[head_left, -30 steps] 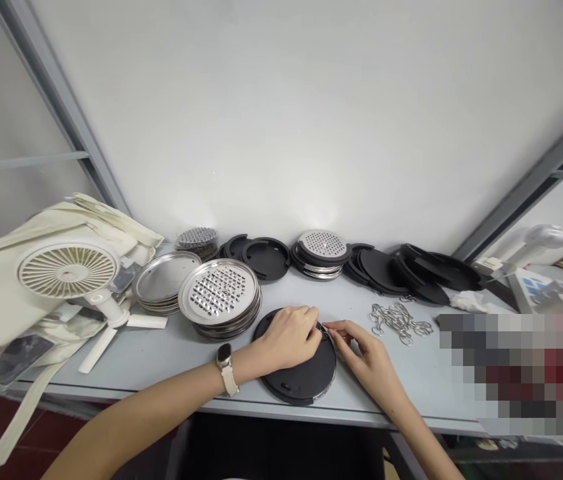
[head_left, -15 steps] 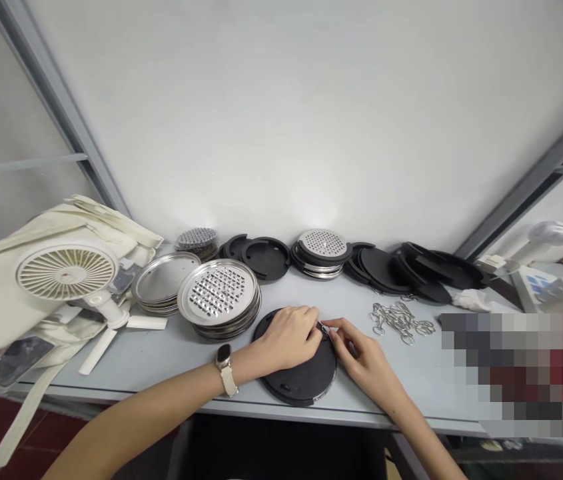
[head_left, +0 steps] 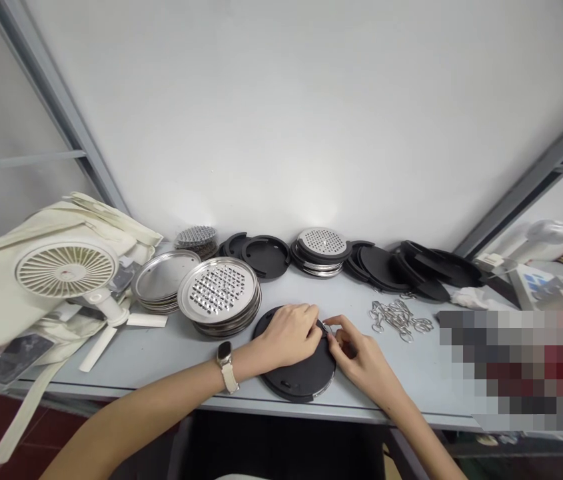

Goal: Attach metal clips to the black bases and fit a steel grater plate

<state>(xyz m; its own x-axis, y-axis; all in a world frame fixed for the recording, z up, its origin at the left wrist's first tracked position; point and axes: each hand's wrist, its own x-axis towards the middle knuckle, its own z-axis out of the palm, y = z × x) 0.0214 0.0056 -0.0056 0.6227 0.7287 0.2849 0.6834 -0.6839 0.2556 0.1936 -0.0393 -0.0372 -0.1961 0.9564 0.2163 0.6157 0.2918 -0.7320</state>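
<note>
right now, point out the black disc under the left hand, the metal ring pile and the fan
Black disc (head_left: 302, 375): head view, bare lower part of its face.
Metal ring pile (head_left: 395, 317): head view, middle of the heap.
Fan (head_left: 70, 273): head view, hub of its round grille.

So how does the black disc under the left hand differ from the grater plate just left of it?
The black disc has a dull, dark face; the grater plate is shiny metal. The left hand partly covers the disc; the plate sits uncovered atop a stack. Both are round.
</note>
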